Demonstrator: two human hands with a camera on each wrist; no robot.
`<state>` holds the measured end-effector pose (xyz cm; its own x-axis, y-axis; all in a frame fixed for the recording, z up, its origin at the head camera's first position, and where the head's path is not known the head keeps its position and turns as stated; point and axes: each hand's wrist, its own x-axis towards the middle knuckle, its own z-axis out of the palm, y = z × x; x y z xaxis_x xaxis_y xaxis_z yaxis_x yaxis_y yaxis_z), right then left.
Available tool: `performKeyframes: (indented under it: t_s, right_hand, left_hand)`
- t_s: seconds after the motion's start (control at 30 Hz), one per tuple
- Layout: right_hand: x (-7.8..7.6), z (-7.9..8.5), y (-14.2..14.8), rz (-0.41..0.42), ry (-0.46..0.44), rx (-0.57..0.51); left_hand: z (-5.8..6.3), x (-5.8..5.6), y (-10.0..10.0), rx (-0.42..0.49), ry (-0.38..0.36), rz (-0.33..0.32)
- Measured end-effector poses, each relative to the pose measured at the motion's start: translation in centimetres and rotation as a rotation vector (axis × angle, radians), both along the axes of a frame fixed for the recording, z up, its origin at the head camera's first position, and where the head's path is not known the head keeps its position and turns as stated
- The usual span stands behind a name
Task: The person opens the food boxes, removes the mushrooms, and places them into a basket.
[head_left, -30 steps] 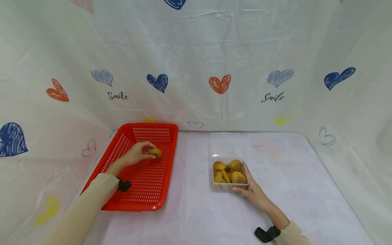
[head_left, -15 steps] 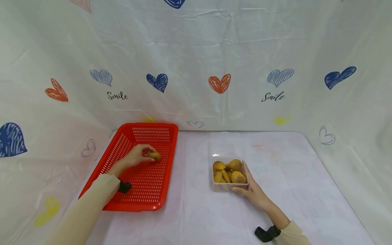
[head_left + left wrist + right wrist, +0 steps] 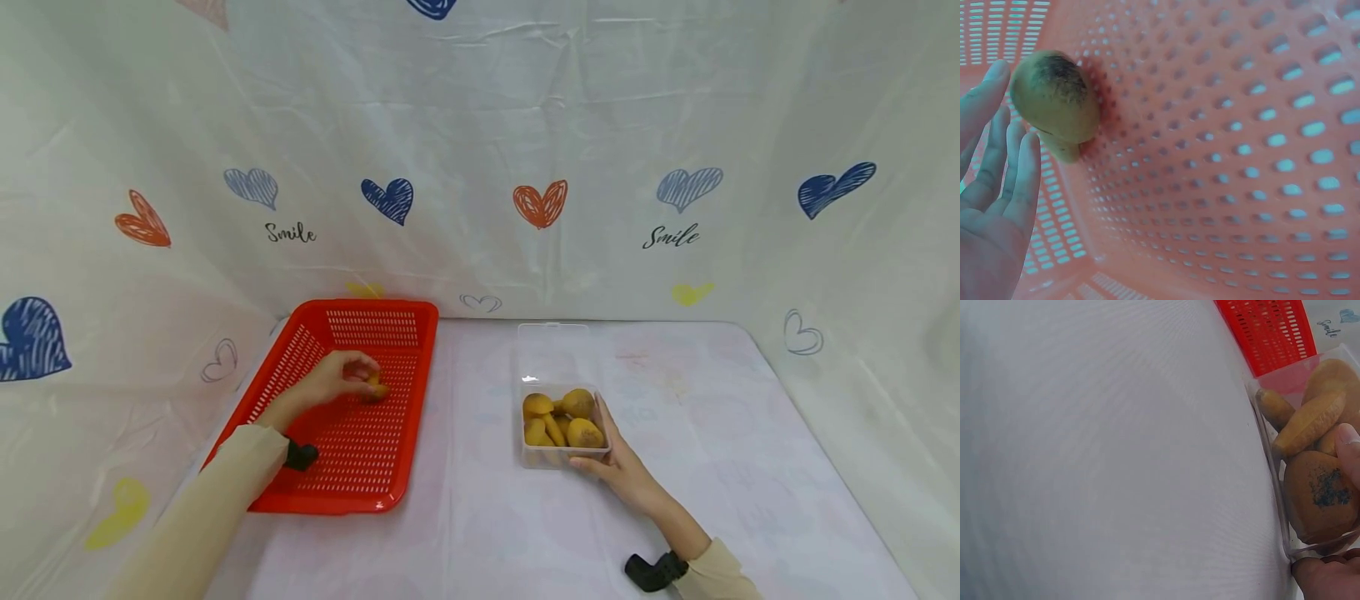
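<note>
A yellow-brown mushroom (image 3: 381, 392) lies in the red basket (image 3: 418, 408). My left hand (image 3: 339, 377) is right beside it, fingers fairly straight. In the left wrist view the mushroom's cap (image 3: 1054, 103) has a dark patch, and its stem (image 3: 1063, 149) shows below; the fingertips are close to it but not curled round it. My right hand (image 3: 626, 471) holds the right side of a clear plastic box (image 3: 543, 457), thumb at the front. Several mushrooms (image 3: 583, 433) fill the box. In the right wrist view a thumb (image 3: 1349, 440) overlaps the box's contents.
Both containers stand on a table with a white cover (image 3: 480, 533). The box's transparent lid (image 3: 552, 354) is hinged back behind it. A white curtain (image 3: 465, 108) printed with hearts hangs at the back and sides.
The left fingers have let go of the mushroom, which now rests tipped over in the basket. The right hand and the box have stayed in place.
</note>
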<state>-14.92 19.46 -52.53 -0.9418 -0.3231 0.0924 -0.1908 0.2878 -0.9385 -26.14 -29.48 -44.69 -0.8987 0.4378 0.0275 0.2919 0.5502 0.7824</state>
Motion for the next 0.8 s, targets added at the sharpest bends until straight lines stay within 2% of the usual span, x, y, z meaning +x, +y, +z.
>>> performKeyframes:
  t_s: [0.17,0.5,0.67,0.8]
  right_hand:
    - [0.1,0.0,0.2,-0.003,0.005,0.010]
    - [-0.2,-0.3,0.2,0.005,0.011,-0.026]
    - [-0.2,-0.4,0.1,-0.001,0.022,-0.027]
    - [-0.2,-0.4,0.0,-0.007,0.017,-0.022]
  left_hand:
    - [0.9,-0.7,1.1,0.005,0.002,-0.011]
    - [4.7,-2.6,4.6,-0.035,0.030,0.013]
    - [6.6,-2.8,6.4,-0.018,0.008,0.015]
    - [7.6,-2.7,7.9,0.003,-0.011,0.013]
